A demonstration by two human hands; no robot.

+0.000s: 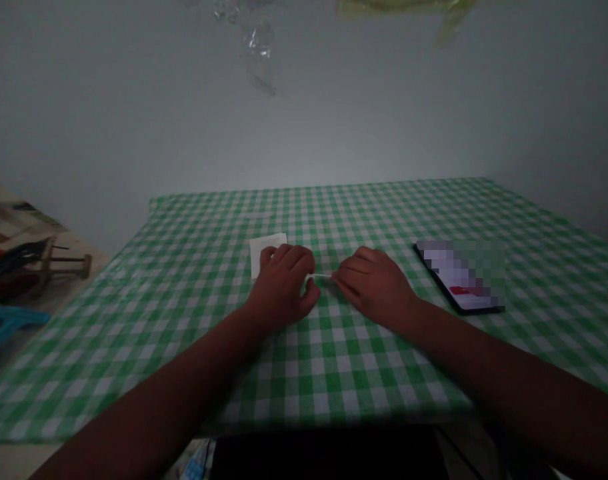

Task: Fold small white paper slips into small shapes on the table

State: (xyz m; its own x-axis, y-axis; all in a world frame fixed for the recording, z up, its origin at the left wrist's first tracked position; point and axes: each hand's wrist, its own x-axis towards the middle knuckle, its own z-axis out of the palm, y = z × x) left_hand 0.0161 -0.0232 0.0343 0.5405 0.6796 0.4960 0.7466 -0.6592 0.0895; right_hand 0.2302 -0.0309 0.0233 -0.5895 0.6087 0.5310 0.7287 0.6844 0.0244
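Note:
Between my two hands stretches a thin white strip (pixel 322 275), perhaps paper; its exact kind is too small to tell. My left hand (pixel 284 283) is closed on the strip's left end, thumb below and fingers curled above. The right end is pinched in the fingertips of my right hand (pixel 377 283). Just behind my left hand lies a piece of white paper (pixel 257 250), partly covered by the fingers. Both hands are low over the green and white checked tablecloth (pixel 329 373).
A smartphone (pixel 457 277) with a lit, blurred screen lies right of my right hand. Farther back on the cloth is a small pale strip (pixel 258 215). A white wall (pixel 334 120) stands behind the table. At the left are a blue plastic piece (pixel 9 323) and wooden furniture (pixel 67 263).

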